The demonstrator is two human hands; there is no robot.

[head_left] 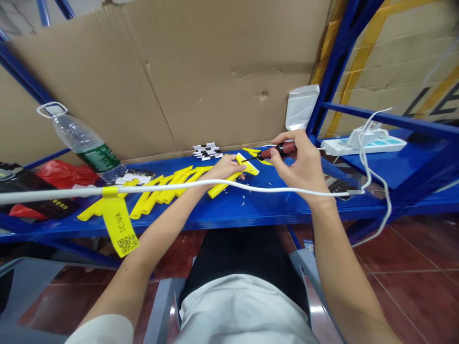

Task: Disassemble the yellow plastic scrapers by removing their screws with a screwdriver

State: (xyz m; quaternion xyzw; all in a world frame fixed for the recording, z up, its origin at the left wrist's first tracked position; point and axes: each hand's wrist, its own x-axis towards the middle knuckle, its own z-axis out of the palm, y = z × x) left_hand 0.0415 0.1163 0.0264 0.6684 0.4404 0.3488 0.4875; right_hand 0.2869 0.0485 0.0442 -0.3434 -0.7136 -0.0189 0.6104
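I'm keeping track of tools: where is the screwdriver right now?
In the head view, the screwdriver is just right of centre, in the right hand, its tip pointing left toward the yellow tool in the left hand.

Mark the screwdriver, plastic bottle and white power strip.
Screwdriver [266,153]: head view, red part of the handle.
Plastic bottle [96,155]: head view, green label.
White power strip [385,143]: head view, socket face.

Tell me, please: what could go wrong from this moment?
The screwdriver could slip off the yellow piece and jab the left hand holding it. Loose screws on the blue shelf might be knocked off its edge. The white cable, crossing before both forearms, might snag one.
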